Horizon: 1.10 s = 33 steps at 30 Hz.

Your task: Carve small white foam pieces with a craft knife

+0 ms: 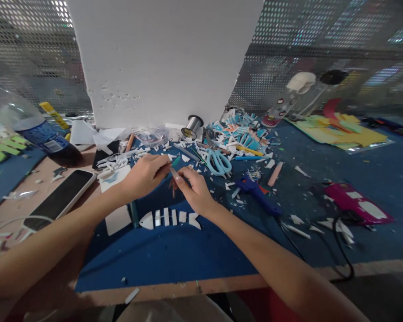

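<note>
Both my hands meet above a blue sheet [174, 255] on the table. My left hand [144, 175] is closed in a pinch on a thin teal stick [175, 162]. My right hand [195, 190] is closed too, its fingers pinching the same spot; a small orange-brown piece [173, 188] shows under it, and I cannot tell whether it holds that. Just below my hands lies a white fish skeleton [169, 218] made of cut foam pieces, laid out in a row on the blue sheet.
Light blue scissors [218, 162], a blue glue gun [257, 193] with black cord, a wire spool [192, 126], a pink tool [354, 206] and many foam scraps surround my hands. A phone [62, 197] and bottle [36, 129] lie left. A white foam board [161, 62] stands behind.
</note>
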Available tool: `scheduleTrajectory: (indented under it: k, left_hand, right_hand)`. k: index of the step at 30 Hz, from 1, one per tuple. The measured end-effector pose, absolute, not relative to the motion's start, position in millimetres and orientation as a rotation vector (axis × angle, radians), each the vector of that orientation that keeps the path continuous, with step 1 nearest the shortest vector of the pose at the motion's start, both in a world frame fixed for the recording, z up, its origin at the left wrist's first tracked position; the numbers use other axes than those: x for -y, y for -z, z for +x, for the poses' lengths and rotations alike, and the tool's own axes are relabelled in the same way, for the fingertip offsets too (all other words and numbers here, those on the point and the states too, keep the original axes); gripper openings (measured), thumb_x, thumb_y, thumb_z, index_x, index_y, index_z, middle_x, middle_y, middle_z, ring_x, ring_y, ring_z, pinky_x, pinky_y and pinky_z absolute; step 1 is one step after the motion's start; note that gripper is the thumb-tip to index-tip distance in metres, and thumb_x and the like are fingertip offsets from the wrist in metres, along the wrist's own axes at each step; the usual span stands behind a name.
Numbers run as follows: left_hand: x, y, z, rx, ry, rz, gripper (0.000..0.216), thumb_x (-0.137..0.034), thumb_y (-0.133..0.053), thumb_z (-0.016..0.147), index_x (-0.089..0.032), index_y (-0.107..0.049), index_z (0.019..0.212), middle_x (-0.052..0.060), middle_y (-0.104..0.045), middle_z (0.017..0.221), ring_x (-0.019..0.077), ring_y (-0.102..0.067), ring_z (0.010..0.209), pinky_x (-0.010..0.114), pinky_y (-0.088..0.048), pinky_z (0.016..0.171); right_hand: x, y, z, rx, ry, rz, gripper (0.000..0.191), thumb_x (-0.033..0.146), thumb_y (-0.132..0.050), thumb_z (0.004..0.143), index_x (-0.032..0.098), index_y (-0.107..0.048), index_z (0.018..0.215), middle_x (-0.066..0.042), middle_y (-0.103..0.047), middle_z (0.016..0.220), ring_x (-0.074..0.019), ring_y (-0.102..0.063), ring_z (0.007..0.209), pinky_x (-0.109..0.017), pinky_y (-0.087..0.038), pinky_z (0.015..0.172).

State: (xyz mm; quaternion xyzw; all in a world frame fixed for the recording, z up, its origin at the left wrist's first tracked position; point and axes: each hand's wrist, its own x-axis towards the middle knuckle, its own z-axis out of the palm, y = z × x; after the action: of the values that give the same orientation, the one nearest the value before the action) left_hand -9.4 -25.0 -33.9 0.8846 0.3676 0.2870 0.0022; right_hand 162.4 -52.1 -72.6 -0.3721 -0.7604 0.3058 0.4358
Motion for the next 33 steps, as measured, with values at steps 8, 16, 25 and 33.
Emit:
scheduleTrajectory:
  k: [8,16,25,33]
  left_hand:
    - [27,47,-8,-1.663,-0.219,2.838,0.025,-0.02,-0.03,0.09,-0.013,-0.055,0.087,0.01,-0.063,0.064,0.023,-0.06,0.056,0.029,-0.033,0.05]
    - [38,60,-1,-1.535,0.263,2.962,0.024,-0.01,-0.038,0.083,-0.011,-0.058,0.096,0.013,-0.068,0.073,0.0254,-0.067,0.064,0.031,-0.039,0.054]
    - [32,57,-3,-1.505,-0.212,2.657,0.018,-0.017,-0.036,0.088,-0.014,-0.052,0.08,0.007,-0.059,0.062,0.0177,-0.056,0.054,0.027,-0.031,0.051]
    - [27,75,7,-1.11,-0.807,1.535,0.032,-0.04,-0.042,0.087,-0.018,-0.042,0.063,-0.005,-0.04,0.054,0.007,-0.033,0.047,0.022,-0.029,0.048]
  right_hand:
    - [49,74,163,1.536,-0.996,-0.969,0.036,0.046,-0.045,0.091,0.021,-0.045,0.065,0.005,-0.046,0.049,-0.0094,-0.048,0.044,-0.024,-0.041,0.05]
    - [42,77,165,1.375,-1.094,-0.966,0.038,0.052,-0.046,0.088,0.022,-0.044,0.067,0.006,-0.041,0.051,-0.0082,-0.042,0.041,-0.023,-0.038,0.045]
    - [44,73,165,1.328,-1.157,-0.922,0.037,0.049,-0.049,0.088,0.02,-0.047,0.064,0.007,-0.041,0.047,-0.0069,-0.039,0.038,-0.022,-0.035,0.041]
    - [52,69,162,1.371,-1.332,-0.909,0.038,0.046,-0.053,0.086,0.019,-0.049,0.059,0.007,-0.045,0.042,-0.0057,-0.039,0.033,-0.021,-0.033,0.036]
